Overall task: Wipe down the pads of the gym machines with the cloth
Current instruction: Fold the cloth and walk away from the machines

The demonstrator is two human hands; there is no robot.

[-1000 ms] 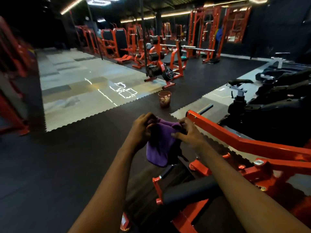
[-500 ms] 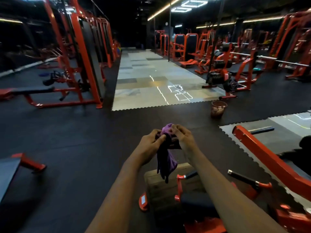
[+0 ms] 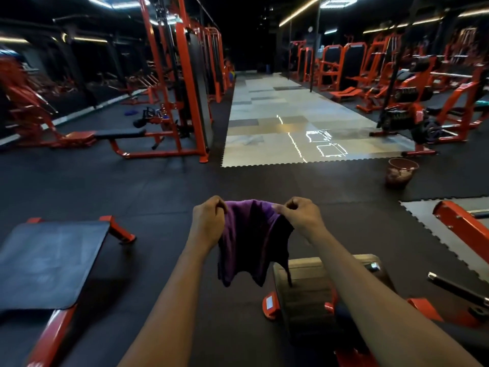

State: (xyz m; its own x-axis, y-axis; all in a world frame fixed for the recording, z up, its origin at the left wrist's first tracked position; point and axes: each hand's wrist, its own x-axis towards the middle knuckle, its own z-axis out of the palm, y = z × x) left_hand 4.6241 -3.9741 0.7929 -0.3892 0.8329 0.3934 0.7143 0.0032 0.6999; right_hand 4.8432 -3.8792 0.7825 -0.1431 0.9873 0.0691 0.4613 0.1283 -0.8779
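Observation:
A purple cloth (image 3: 248, 239) hangs spread between my two hands, out in front of me above the black floor. My left hand (image 3: 209, 221) pinches its upper left corner and my right hand (image 3: 300, 217) pinches the upper right corner. A flat black pad (image 3: 47, 260) on an orange frame lies at the lower left, apart from the cloth. A black bench pad (image 3: 119, 133) sits farther off at the left, under a tall orange machine.
A wooden platform (image 3: 309, 284) on an orange machine base lies just below my right forearm. An orange frame bar (image 3: 460, 221) angles at the right. A brown bin (image 3: 401, 172) stands on the black mat. A pale tiled aisle (image 3: 285, 123) runs ahead between rows of orange machines.
My view has swung left, bringing the flat black pad into sight. My hands have moved apart and the bunched cloth now hangs spread open between them.

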